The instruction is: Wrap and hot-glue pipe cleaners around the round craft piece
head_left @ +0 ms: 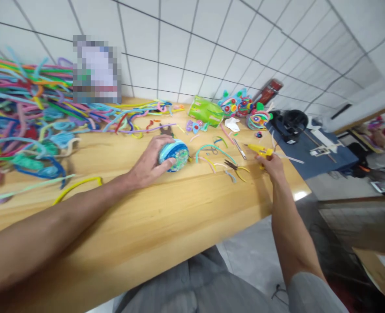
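A wooden surface (192, 217) runs along a tiled wall (179, 48). On it, between the back and near edges, a blue ball (175, 155) sits just inside the curl of the left hand (150, 163), gripped between thumb and fingers. Near the surface's right edge, the right hand (272, 165) is closed around the handle of a yellow glue gun (260, 150), its tip pointing left. Pliers (241, 173) lie between the hands. Pipe cleaners (32, 113) crowd the left end; a broad strip of wood separates ball from near edge.
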The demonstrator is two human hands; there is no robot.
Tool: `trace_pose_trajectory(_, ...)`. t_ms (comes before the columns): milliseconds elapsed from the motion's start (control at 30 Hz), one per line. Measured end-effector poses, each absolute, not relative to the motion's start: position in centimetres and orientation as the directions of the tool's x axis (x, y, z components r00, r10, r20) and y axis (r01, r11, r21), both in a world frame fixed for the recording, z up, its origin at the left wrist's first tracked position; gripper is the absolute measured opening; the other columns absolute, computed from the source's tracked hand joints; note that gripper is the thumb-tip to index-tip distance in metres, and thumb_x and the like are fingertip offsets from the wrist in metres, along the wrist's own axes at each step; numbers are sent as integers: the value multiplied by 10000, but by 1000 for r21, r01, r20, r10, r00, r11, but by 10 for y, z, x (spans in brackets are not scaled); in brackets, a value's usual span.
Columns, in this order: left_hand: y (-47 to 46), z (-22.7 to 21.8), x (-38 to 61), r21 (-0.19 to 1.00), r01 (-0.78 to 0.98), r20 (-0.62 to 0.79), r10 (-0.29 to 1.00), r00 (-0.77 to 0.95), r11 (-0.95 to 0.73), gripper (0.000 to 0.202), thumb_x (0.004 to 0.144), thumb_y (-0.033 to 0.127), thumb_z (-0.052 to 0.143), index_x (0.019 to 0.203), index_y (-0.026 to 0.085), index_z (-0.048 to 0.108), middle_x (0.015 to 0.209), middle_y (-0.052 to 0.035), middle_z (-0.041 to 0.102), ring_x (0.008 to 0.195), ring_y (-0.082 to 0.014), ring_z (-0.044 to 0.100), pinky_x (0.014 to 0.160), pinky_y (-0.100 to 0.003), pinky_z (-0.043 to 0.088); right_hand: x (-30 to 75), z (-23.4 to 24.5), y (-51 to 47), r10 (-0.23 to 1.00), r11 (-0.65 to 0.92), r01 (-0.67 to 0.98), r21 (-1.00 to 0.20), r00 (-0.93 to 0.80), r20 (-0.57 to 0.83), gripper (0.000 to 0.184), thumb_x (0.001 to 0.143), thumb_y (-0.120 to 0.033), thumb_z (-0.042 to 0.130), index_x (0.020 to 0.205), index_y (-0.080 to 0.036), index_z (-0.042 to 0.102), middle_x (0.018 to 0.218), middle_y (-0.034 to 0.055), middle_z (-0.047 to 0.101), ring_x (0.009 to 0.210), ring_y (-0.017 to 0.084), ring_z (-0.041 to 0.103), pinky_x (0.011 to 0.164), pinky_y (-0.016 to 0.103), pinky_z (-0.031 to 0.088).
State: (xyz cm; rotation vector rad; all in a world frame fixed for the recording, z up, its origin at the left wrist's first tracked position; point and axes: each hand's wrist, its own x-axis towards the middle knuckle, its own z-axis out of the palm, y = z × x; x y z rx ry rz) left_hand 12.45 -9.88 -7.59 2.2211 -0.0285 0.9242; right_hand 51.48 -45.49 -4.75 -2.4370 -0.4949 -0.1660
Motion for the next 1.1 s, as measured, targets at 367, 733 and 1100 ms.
trace_pose_trajectory(367, -101, -76, 129, 607, -304, 637, 221, 738, -734, 498, 1090, 495, 589, 1504, 242, 475, 1482, -168, 567, 1446, -317, 554, 1234, -560, 494, 428, 6, -395, 477, -406, 577, -708, 795, 374, 375, 859, -517, 755, 1095, -228, 795, 1158, 95, 834, 816, 232, 756, 777, 406, 630)
trace_pose_trajectory(733, -103, -73, 128, 640, -306, 623, 243, 743, -705, 487, 1089, 467, 591, 1509, 242, 491, 1488, -166, 590, 1458, -331, 552, 1248, -562, 481, 325, 10, -332, 906, -37, 646, -762, 343, 247, 233, 954, -461, 808, 877, -253, 740, 811, -6, 712, 717, 179, 637, 645, 312, 514)
trace_pose_trajectory(1100, -103, -71, 130, 673, -309, 599, 250, 761, -672, 510, 1086, 523, 592, 1508, 251, 503, 1481, -163, 614, 1454, -333, 560, 1256, -566, 470, 338, -9, -334, 930, -18, 706, -708, 271, 247, 267, 1030, -531, 692, 1012, -278, 775, 946, 43, 757, 885, 244, 718, 772, 375, 595)
